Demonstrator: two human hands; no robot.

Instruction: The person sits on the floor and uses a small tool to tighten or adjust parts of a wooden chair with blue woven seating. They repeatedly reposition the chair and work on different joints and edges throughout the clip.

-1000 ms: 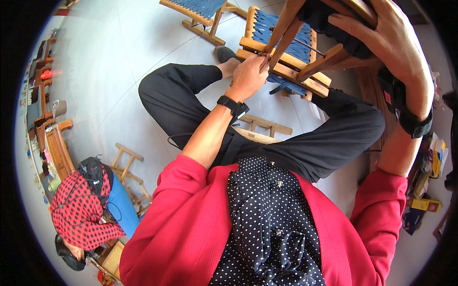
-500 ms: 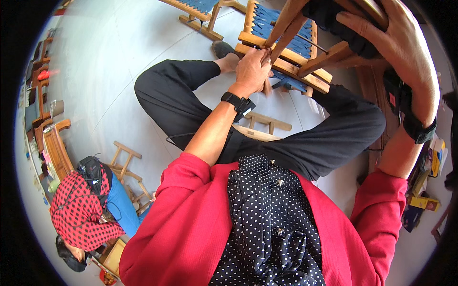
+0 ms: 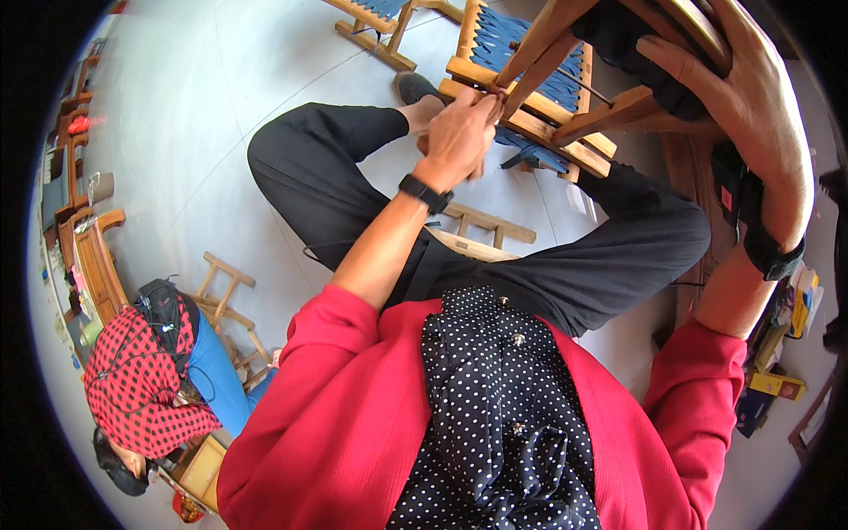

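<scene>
A wooden folding stool (image 3: 549, 66) with crossed legs stands tilted at the top right, dark webbing bundled at its upper end. My right hand (image 3: 742, 79) wraps around that end, thumb lying over the dark webbing (image 3: 632, 53). Beside the crossing legs, my left hand (image 3: 459, 137) is closed, its fingers curled near the joint; what it grips is hidden. Under these legs, a second stool-like frame (image 3: 530, 115) with light wooden bars carries a woven blue seat (image 3: 552, 84). Both wrists wear black bands.
My black-trousered legs (image 3: 336, 168) spread either side of a low wooden stool frame (image 3: 486, 225). At the left, a person in a red checked top (image 3: 146, 380) bends beside wooden frames (image 3: 225, 300). Another blue-seated stool (image 3: 380, 40) stands ahead; boxes (image 3: 777, 384) lie at the right.
My left hand has shifted slightly left and its wrist has turned. The right hand keeps its hold. The view has shifted a little, and the person at left appears slightly lower.
</scene>
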